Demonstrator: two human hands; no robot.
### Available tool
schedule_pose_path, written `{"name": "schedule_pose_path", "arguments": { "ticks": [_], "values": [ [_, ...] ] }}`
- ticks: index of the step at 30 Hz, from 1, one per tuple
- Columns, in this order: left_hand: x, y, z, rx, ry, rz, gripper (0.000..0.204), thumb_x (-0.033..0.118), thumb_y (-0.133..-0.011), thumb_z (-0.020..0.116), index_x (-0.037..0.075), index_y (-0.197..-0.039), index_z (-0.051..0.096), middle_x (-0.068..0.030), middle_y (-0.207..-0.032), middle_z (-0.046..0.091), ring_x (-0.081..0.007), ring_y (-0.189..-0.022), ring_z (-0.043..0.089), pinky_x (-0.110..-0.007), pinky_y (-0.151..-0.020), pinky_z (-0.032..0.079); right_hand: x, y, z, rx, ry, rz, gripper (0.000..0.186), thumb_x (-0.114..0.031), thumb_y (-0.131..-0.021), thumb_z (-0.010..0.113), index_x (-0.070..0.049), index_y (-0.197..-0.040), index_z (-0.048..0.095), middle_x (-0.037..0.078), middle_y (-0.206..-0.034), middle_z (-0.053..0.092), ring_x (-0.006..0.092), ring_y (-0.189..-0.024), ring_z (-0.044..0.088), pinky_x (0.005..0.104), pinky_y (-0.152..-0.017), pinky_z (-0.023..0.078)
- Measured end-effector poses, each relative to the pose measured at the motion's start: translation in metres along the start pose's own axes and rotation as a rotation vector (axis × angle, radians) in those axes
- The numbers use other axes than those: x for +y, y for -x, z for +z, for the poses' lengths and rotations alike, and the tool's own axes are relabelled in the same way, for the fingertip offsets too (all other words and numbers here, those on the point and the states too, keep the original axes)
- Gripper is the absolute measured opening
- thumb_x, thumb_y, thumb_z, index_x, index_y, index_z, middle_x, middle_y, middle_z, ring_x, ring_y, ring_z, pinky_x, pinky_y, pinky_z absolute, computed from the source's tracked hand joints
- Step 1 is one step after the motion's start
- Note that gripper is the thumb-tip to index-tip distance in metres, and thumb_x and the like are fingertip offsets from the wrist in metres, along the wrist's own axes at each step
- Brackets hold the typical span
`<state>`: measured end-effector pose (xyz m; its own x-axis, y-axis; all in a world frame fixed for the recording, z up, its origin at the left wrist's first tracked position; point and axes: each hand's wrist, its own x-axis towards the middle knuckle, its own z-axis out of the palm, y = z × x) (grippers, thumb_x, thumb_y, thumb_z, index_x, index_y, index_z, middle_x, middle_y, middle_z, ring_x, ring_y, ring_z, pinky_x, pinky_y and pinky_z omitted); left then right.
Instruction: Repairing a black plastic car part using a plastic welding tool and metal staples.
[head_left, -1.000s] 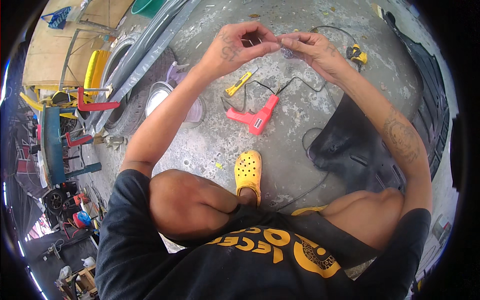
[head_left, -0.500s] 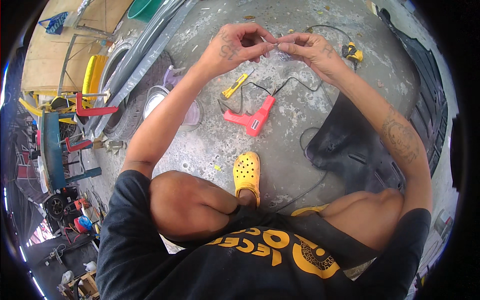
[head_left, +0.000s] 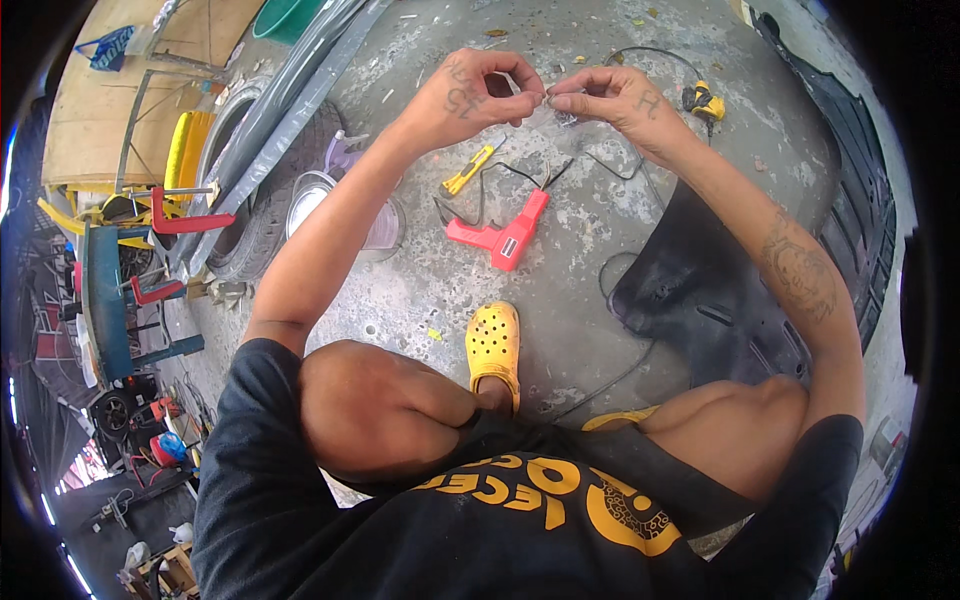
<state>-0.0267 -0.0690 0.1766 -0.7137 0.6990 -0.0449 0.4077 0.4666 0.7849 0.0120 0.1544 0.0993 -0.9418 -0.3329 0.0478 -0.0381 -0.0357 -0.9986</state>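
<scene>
Left hand [head_left: 478, 92] and right hand [head_left: 612, 98]: fingertips narrowed to a pinch, meeting on a thin wire [head_left: 549, 98] held up between them, well above the floor [head_left: 590, 300], likely for close sight. Red tool [head_left: 502, 236] and yellow cutter [head_left: 469, 170] are lying below, within reach. Black panel [head_left: 700, 290] is resting at right.

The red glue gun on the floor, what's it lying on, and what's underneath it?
The red glue gun lies on bare, stained concrete floor, its black cord looping beside a yellow utility knife. The concrete directly beneath its body is covered, so nothing there can be seen.
</scene>
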Motion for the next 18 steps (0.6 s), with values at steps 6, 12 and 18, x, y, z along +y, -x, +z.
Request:
{"name": "schedule_pose_path", "arguments": {
  "ticks": [6, 12, 18],
  "values": [
    [-0.001, -0.001, -0.002, -0.121, -0.007, -0.051, 0.017, 0.017, -0.086, 0.068, 0.002, -0.093, 0.069, -0.0031, -0.077, 0.067, -0.0092, -0.070, 0.065, -0.024, -0.066, 0.053, 0.003, 0.003, -0.004, -0.040, 0.029, 0.034, 0.029, -0.024, -0.087, 0.073, -0.003, -0.107, 0.070, 0.003, -0.098, 0.068, 0.0094, -0.091, 0.062, 0.0256, -0.086, 0.048],
    [-0.003, -0.001, -0.003, -0.148, -0.015, -0.113, 0.018, 0.018, -0.085, 0.067, 0.002, -0.092, 0.070, -0.0029, -0.079, 0.067, -0.0093, -0.071, 0.065, -0.024, -0.067, 0.053, 0.001, 0.007, 0.004, -0.093, -0.010, 0.043, 0.030, -0.026, -0.090, 0.070, -0.003, -0.109, 0.071, 0.005, -0.096, 0.070, 0.0106, -0.088, 0.064, 0.0263, -0.083, 0.052],
    [0.001, -0.001, -0.001, -0.195, -0.081, -0.119, 0.018, 0.019, -0.084, 0.068, 0.003, -0.091, 0.071, -0.0025, -0.078, 0.068, -0.0087, -0.071, 0.065, -0.023, -0.067, 0.053, 0.003, 0.008, 0.007, -0.113, 0.013, 0.050, 0.032, -0.026, -0.090, 0.070, -0.001, -0.110, 0.070, 0.006, -0.096, 0.070, 0.0123, -0.088, 0.065, 0.0273, -0.083, 0.053]
  ]
}}
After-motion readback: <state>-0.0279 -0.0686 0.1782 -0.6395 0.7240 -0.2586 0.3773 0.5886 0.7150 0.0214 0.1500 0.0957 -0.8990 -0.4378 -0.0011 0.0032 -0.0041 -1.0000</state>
